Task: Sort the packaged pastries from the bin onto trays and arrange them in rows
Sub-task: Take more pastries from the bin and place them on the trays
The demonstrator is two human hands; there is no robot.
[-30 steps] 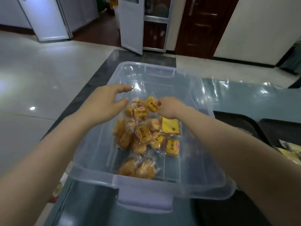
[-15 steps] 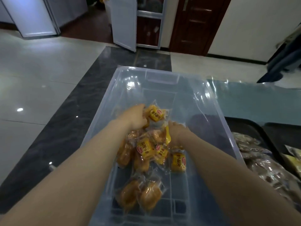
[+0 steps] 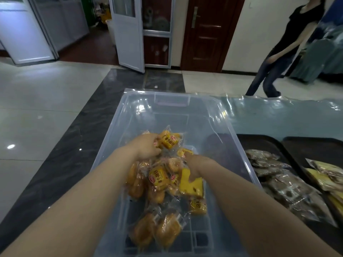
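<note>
A clear plastic bin (image 3: 130, 115) stands in front of me with a heap of yellow and orange packaged pastries (image 3: 159, 179) on its floor. Both my hands are down inside it. My left hand (image 3: 146, 145) is curled over the far end of the heap, its fingers closed on a yellow-labelled pastry packet (image 3: 169, 140). My right hand (image 3: 194, 162) is pressed into the middle of the heap with its fingers buried among the packets. A black tray (image 3: 259, 140) to the right holds several dark brown packets (image 3: 285, 184).
A second black tray (image 3: 315, 145) at the far right carries pale yellow packets (image 3: 326, 175). The table is covered in a clear plastic sheet (image 3: 278, 115). A person in dark clothes (image 3: 282, 51) walks across the tiled floor beyond the table. Doors stand at the back.
My left hand has come down from above the bin onto the far end of the heap and closed on a packet. My right hand has sunk into the middle. A person has come into sight.
</note>
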